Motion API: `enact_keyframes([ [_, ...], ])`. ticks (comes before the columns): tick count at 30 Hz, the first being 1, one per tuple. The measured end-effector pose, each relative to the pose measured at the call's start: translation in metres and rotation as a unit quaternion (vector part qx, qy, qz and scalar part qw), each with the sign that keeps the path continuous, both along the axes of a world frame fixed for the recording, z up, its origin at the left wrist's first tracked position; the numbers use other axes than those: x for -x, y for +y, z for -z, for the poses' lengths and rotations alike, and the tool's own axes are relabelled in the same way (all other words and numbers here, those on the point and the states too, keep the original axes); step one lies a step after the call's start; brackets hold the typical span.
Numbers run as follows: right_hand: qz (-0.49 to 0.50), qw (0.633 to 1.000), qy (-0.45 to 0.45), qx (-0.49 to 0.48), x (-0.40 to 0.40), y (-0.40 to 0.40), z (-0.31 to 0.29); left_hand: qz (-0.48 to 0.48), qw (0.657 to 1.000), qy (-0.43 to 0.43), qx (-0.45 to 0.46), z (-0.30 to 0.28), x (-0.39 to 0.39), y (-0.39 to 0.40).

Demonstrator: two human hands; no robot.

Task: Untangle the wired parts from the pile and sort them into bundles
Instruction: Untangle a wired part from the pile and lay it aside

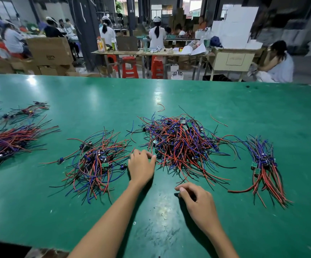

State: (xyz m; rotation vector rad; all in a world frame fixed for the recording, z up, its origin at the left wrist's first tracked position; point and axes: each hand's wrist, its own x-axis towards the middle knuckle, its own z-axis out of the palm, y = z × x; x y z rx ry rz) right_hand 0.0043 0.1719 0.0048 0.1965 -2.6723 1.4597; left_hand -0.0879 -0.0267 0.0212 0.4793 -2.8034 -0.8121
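Note:
A big tangled pile of red, blue and black wired parts lies in the middle of the green table. A smaller loose pile sits to its left. One sorted bundle lies at the right, with small green boards at its top. Another bundle lies at the far left. My left hand rests palm down between the two piles, its curved fingertips at the big pile's left edge. My right hand rests on the table in front of the big pile, fingers loosely curled, nothing visibly held.
A thin scatter of wired parts lies at the back left. Single red wires lie behind the big pile. Beyond the table's far edge are stools, work tables, cartons and seated people.

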Motion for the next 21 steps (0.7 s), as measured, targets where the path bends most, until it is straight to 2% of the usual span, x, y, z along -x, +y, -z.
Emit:
enact_keyframes([
  [3, 0.002, 1.000, 0.003, -0.004, -0.001, 0.000, -0.001, -0.040, 0.999, 0.008, -0.029, 0.002, 0.001, 0.002],
  [7, 0.001, 1.000, 0.015, -0.005, -0.002, -0.001, -0.002, -0.036, 0.998, 0.004, -0.060, -0.004, -0.004, -0.001],
  [10, 0.000, 1.000, 0.016, -0.007, -0.003, -0.001, -0.003, -0.026, 0.977, 0.010, -0.214, -0.011, -0.014, -0.003],
  [13, 0.001, 1.000, 0.016, -0.007, -0.003, -0.001, -0.002, 0.017, 0.945, 0.038, -0.324, -0.020, -0.034, 0.000],
  [17, 0.003, 0.999, -0.009, 0.048, 0.000, -0.001, -0.001, 0.139, 0.927, 0.107, -0.331, -0.030, -0.071, 0.013],
  [21, -0.005, 0.988, -0.046, 0.145, 0.000, 0.000, -0.001, 0.267, 0.903, 0.082, -0.326, -0.031, -0.101, 0.026],
])
